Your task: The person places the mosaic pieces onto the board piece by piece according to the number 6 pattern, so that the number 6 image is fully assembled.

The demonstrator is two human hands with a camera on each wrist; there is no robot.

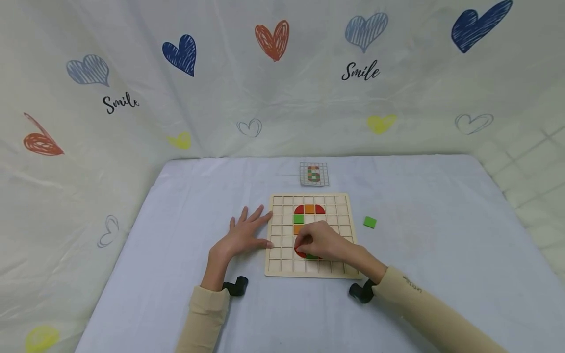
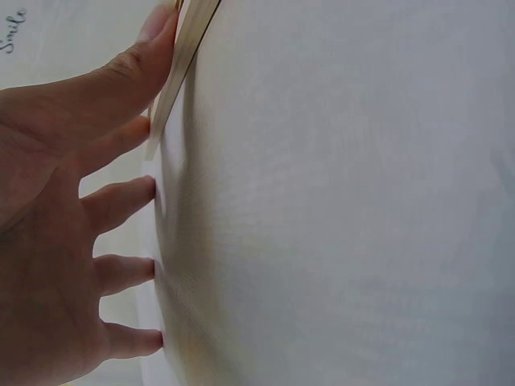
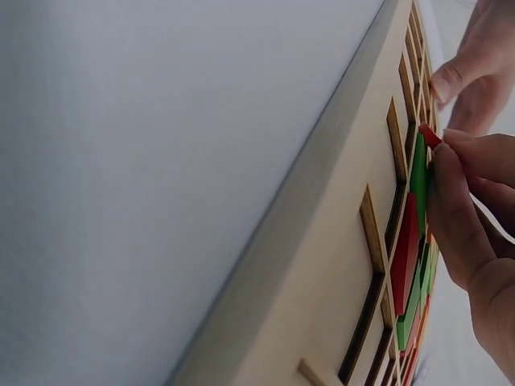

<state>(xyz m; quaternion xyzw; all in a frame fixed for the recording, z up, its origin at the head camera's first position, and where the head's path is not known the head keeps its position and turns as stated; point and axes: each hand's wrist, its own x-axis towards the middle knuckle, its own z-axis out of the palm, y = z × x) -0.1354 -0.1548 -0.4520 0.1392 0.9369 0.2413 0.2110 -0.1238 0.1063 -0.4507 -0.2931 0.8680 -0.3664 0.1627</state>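
A square wooden grid board (image 1: 282, 267) lies on the table. My right hand (image 1: 324, 241) is over its lower middle, pinching a small red tile (image 3: 430, 136) between thumb and index finger at the grid, beside a green tile (image 3: 418, 173). Higher on the board are an orange tile (image 1: 309, 209) between two red rounded ones, a green tile (image 1: 298, 218) and another orange tile (image 1: 298, 229). The right hand hides part of the pattern. With fingers spread, my left hand (image 1: 243, 238) touches the board's left edge, its thumb on the rim.
A loose green tile (image 1: 370, 222) lies on the white cloth to the right of the board. Behind the board is a card (image 1: 314, 174) printed with a gridded colour pattern. A white curtain (image 1: 309, 98) with hearts hangs behind the table.
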